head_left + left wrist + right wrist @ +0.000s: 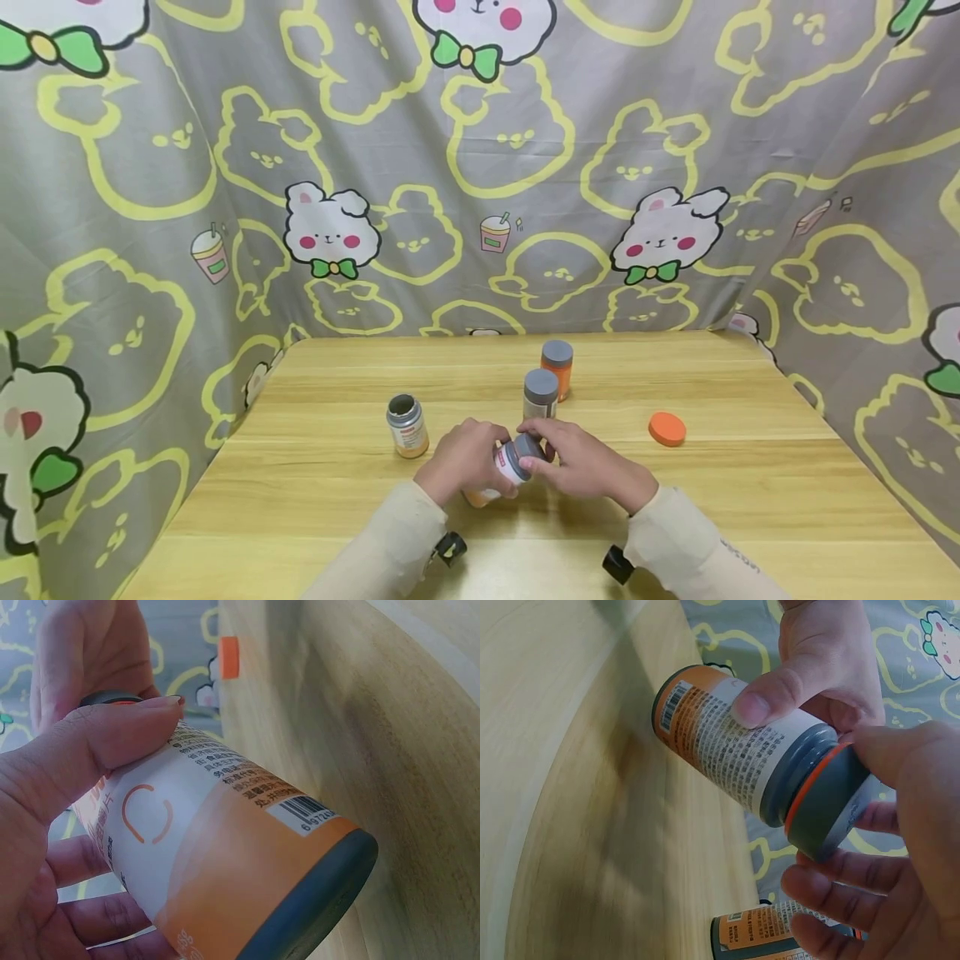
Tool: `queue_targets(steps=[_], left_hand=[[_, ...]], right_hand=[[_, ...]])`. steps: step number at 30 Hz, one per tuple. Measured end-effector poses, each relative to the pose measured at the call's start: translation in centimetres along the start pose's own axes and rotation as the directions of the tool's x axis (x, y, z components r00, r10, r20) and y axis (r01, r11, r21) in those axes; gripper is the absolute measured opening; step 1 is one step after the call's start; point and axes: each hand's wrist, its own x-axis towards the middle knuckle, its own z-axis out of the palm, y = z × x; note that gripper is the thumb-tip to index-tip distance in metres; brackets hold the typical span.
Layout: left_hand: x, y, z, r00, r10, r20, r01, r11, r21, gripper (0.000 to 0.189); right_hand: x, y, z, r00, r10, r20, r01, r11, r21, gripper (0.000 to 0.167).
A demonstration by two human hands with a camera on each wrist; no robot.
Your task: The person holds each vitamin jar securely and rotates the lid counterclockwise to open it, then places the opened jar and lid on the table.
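My left hand (pixel 468 457) grips a labelled white-and-orange bottle (pixel 217 825) with a dark grey base, thumb along its label. The bottle tilts over the table, its neck toward my right hand (pixel 585 462). That hand holds a dark grey cap (pixel 829 802) with an orange lower rim between thumb and fingers. In the right wrist view the cap sits at the bottle's mouth, slightly askew, and part of the grey neck shows below it. Just beyond my hands stands a grey-capped bottle (pixel 540 392).
An uncapped bottle (pixel 409 432) stands to the left, its dark mouth facing up. Farther back is an orange bottle (pixel 557 371) with a grey cap. A loose orange lid (pixel 667 428) lies on the right of the wooden table (pixel 345 367). A patterned curtain (pixel 420 167) surrounds the table.
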Motion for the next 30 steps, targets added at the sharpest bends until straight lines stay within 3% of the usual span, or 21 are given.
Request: queue_targets(steps=[17,23,30], left_hand=[[-0.24,-0.2,0.33,1.0,0.02,-0.012,-0.02,1.0,-0.001,0.059],[0.59,-0.23,-0.35,1.0,0.017,-0.011,-0.017,1.0,0.009,0.059],[0.23,-0.14,-0.02,1.0,0.003,0.019,-0.003,1.0,-0.005,0.058]], right_hand=[[-0.2,0.12,0.21,1.0,-0.019,0.025,0.017,0.999,0.047,0.051],[0.32,-0.03,-0.58,1.0,-0.022,-0.016,0.022,1.0,0.009,0.05],[-0.06,0.18,-0.03,1.0,-0.031,-0.003,0.031,0.999,0.025,0.049]])
